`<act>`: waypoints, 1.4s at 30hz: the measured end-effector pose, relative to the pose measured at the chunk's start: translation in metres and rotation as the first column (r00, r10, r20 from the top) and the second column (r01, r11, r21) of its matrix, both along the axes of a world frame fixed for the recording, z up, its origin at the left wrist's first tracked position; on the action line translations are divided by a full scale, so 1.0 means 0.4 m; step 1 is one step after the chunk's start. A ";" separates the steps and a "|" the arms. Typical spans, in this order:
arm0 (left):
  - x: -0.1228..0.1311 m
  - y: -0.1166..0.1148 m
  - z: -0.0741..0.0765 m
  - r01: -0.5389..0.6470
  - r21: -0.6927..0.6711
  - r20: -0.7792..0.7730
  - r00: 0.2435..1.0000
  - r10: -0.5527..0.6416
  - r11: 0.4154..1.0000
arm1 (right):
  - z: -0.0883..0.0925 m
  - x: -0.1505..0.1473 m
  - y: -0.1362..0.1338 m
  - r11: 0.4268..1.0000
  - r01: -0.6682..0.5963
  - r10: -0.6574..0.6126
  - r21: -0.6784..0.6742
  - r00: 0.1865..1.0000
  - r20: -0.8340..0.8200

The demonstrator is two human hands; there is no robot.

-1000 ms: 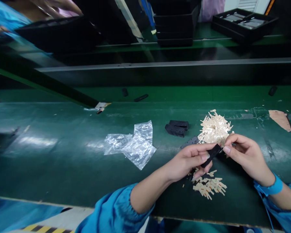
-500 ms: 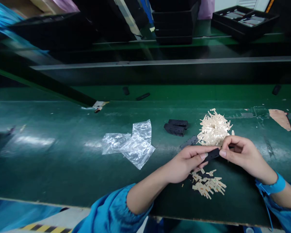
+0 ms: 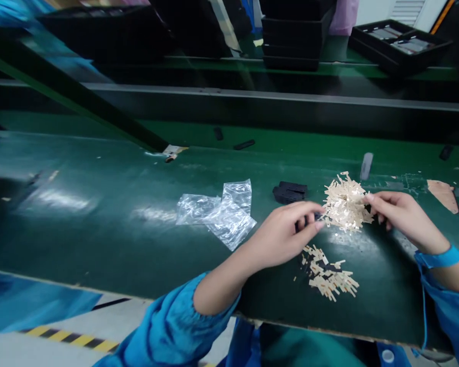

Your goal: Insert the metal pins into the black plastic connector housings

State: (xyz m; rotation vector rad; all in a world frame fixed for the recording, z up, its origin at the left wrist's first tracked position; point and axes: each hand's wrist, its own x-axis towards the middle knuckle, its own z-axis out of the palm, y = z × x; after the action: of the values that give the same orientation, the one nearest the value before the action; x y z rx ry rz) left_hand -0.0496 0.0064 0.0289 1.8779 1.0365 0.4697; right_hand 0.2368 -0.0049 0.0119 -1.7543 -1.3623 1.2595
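My left hand (image 3: 285, 234) is beside the large pile of small cream-coloured flat pieces (image 3: 346, 204), thumb and forefinger apart. Behind its fingers, a dark strip (image 3: 317, 216) is partly hidden; I see nothing held. At the pile's right edge my right hand (image 3: 403, 216) has thumb and forefinger pinched together; whatever is between them is too small to make out. Below the left fingertips lies a smaller heap of cream pieces (image 3: 332, 280) with dark bits among them. A stack of black strips (image 3: 289, 192) rests left of the large pile. Beyond the pile is a blurred grey strip (image 3: 366, 166).
Clear plastic bags (image 3: 229, 214) lie left of the hands. A green beam (image 3: 110, 120) slants down to the bench at left. A brown scrap (image 3: 442, 195) lies at right. Black trays (image 3: 290, 43) and a divided tray (image 3: 400, 46) stand on the shelf behind.
The hands have moved apart, and the black strip is gone from the left hand. My right hand has moved up to the pile's edge. A grey strip now shows beyond the pile.
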 end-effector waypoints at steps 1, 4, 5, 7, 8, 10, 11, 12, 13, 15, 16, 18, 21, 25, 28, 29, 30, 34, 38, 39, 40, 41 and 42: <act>-0.010 -0.004 0.004 0.082 0.040 -0.049 0.996 -0.080 0.996 | -0.003 -0.002 -0.005 0.999 -0.042 0.039 0.034 0.996 0.085; -0.023 -0.023 -0.001 0.285 0.139 -0.154 0.952 -0.264 0.948 | -0.010 -0.035 -0.047 0.912 -0.402 0.372 0.078 0.894 0.248; -0.022 -0.031 -0.008 0.326 0.164 -0.167 0.939 -0.299 0.931 | -0.009 -0.051 -0.064 0.847 -0.528 0.492 0.057 0.820 0.291; -0.012 -0.044 -0.027 0.381 0.211 -0.186 0.920 -0.346 0.900 | -0.005 -0.081 -0.091 0.747 -0.665 0.619 0.003 0.697 0.363; -0.006 -0.049 -0.037 0.408 0.231 -0.204 0.908 -0.366 0.884 | -0.002 -0.092 -0.098 0.718 -0.695 0.651 -0.028 0.657 0.379; 0.006 -0.057 -0.053 0.458 0.250 -0.258 0.881 -0.397 0.853 | 0.005 -0.102 -0.101 0.689 -0.719 0.691 -0.084 0.618 0.376; 0.010 -0.059 -0.058 0.478 0.249 -0.284 0.867 -0.409 0.842 | 0.007 -0.101 -0.098 0.682 -0.724 0.704 -0.106 0.611 0.362; 0.013 -0.060 -0.061 0.494 0.242 -0.304 0.856 -0.419 0.835 | 0.009 -0.097 -0.093 0.681 -0.722 0.711 -0.121 0.612 0.346; 0.014 -0.061 -0.063 0.505 0.231 -0.315 0.848 -0.427 0.832 | 0.009 -0.091 -0.089 0.685 -0.717 0.712 -0.130 0.619 0.333; 0.014 -0.060 -0.062 0.510 0.214 -0.320 0.842 -0.434 0.833 | 0.008 -0.077 -0.083 0.701 -0.700 0.701 -0.137 0.641 0.314; 0.013 -0.059 -0.061 0.509 0.210 -0.317 0.843 -0.435 0.835 | 0.007 -0.072 -0.083 0.709 -0.692 0.694 -0.136 0.648 0.313; 0.011 -0.057 -0.059 0.502 0.207 -0.303 0.849 -0.433 0.840 | 0.006 -0.070 -0.088 0.712 -0.691 0.687 -0.129 0.645 0.335; 0.010 -0.054 -0.061 0.485 0.205 -0.273 0.863 -0.426 0.850 | 0.005 -0.084 -0.100 0.676 -0.729 0.702 -0.109 0.591 0.397; 0.009 -0.052 -0.062 0.475 0.200 -0.256 0.870 -0.422 0.857 | 0.003 -0.095 -0.103 0.642 -0.760 0.718 -0.105 0.547 0.429; 0.009 -0.052 -0.061 0.484 0.195 -0.254 0.865 -0.433 0.853 | 0.000 -0.083 -0.094 0.686 -0.722 0.671 -0.095 0.577 0.466; 0.010 -0.052 -0.060 0.486 0.191 -0.256 0.863 -0.435 0.853 | 0.000 -0.079 -0.091 0.706 -0.702 0.651 -0.092 0.592 0.476; 0.010 -0.052 -0.059 0.487 0.187 -0.260 0.862 -0.435 0.853 | 0.000 -0.075 -0.089 0.723 -0.685 0.635 -0.090 0.606 0.479; 0.010 -0.050 -0.052 0.488 0.180 -0.275 0.859 -0.432 0.854 | 0.000 -0.078 -0.091 0.748 -0.659 0.601 -0.072 0.628 0.495; 0.012 -0.041 -0.037 0.447 0.194 -0.261 0.882 -0.393 0.873 | -0.003 -0.089 -0.103 0.722 -0.691 0.608 -0.046 0.602 0.518; 0.015 -0.038 -0.034 0.434 0.204 -0.265 0.887 -0.378 0.877 | -0.003 -0.089 -0.104 0.713 -0.700 0.617 -0.042 0.597 0.512; 0.019 -0.035 -0.032 0.422 0.216 -0.272 0.892 -0.361 0.880 | -0.002 -0.088 -0.104 0.705 -0.708 0.626 -0.040 0.594 0.505; 0.025 -0.033 -0.031 0.413 0.228 -0.283 0.895 -0.346 0.882 | -0.001 -0.085 -0.103 0.701 -0.712 0.633 -0.040 0.595 0.496; 0.031 -0.031 -0.032 0.407 0.238 -0.292 0.896 -0.334 0.882 | 0.002 -0.082 -0.101 0.700 -0.713 0.639 -0.040 0.599 0.482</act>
State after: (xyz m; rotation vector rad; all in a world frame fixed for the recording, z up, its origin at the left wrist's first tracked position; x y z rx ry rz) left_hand -0.0371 -0.0060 0.0160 2.3879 0.7534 0.1711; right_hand 0.2041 -0.0453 0.0126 -1.5025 -2.5300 1.0443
